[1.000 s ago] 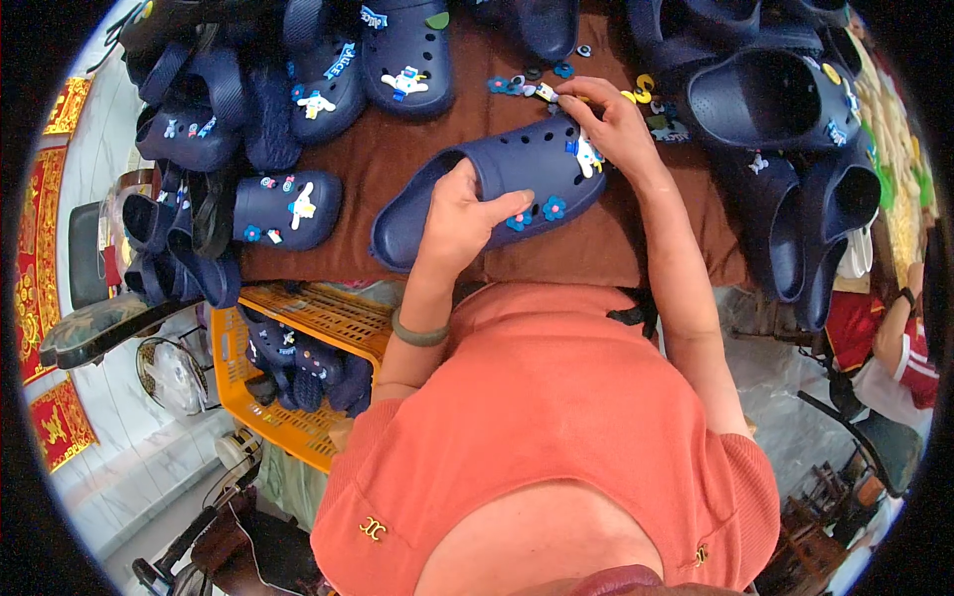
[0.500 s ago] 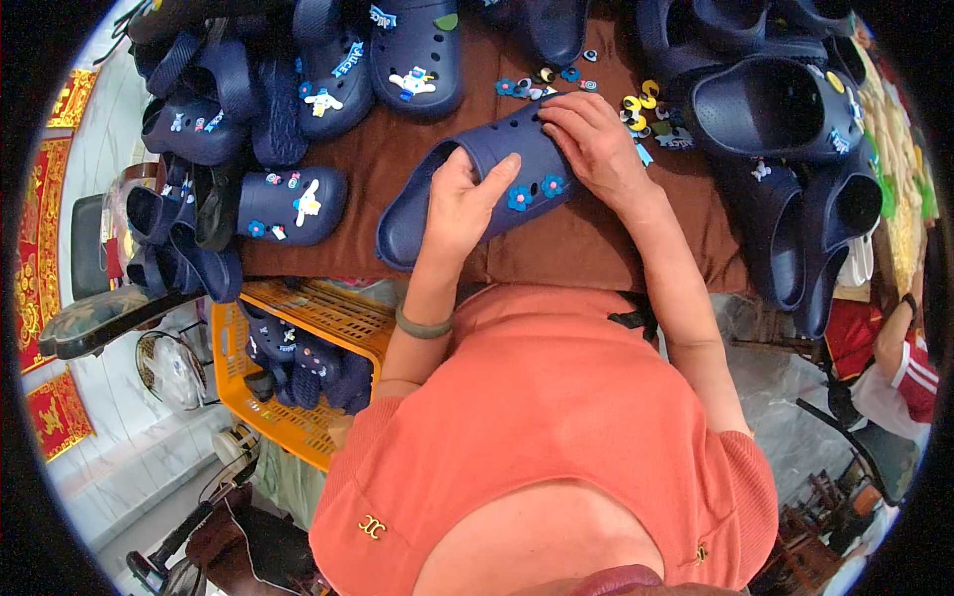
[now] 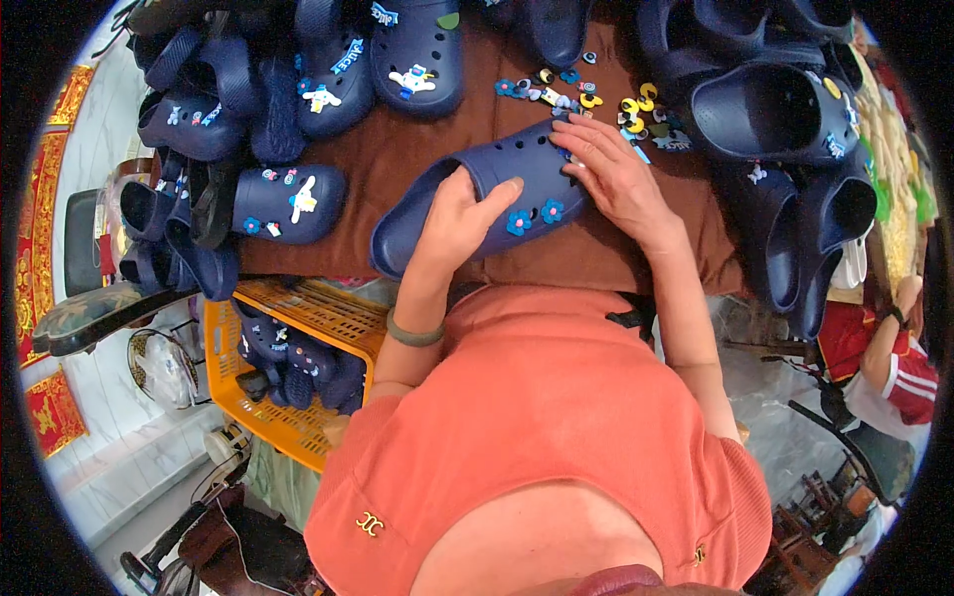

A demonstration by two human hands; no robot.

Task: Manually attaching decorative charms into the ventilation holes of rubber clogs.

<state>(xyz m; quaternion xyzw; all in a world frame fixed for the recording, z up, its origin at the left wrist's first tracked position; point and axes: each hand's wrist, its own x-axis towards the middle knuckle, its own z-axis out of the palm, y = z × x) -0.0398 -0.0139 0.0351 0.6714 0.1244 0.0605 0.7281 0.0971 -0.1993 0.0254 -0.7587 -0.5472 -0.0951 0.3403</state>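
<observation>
A navy clog (image 3: 507,164) lies tilted over the brown cloth in front of me, its toe to the upper right. My left hand (image 3: 459,221) grips it with the fingers inside the foot opening and the thumb on the upper. Two blue flower charms (image 3: 519,222) sit in its holes near that thumb. At the toe, my right hand (image 3: 621,184) is closed over the clog, fingertips against the holes; a small pale bit shows beneath them, too hidden to name. Just beyond the toe lie loose charms (image 3: 644,104), some yellow and black, others blue or white.
Decorated navy clogs (image 3: 417,60) crowd the table's far left, and more clogs (image 3: 760,114) are piled at the right. Brown cloth (image 3: 358,164) covers the table. Below its left edge stands an orange crate (image 3: 288,442) holding clogs. Another person's arm (image 3: 884,348) shows at far right.
The clog's toe has shifted slightly down and right. My right hand has moved with it, its fingers now spread less around the toe edge and more onto the top. The left hand keeps its grip.
</observation>
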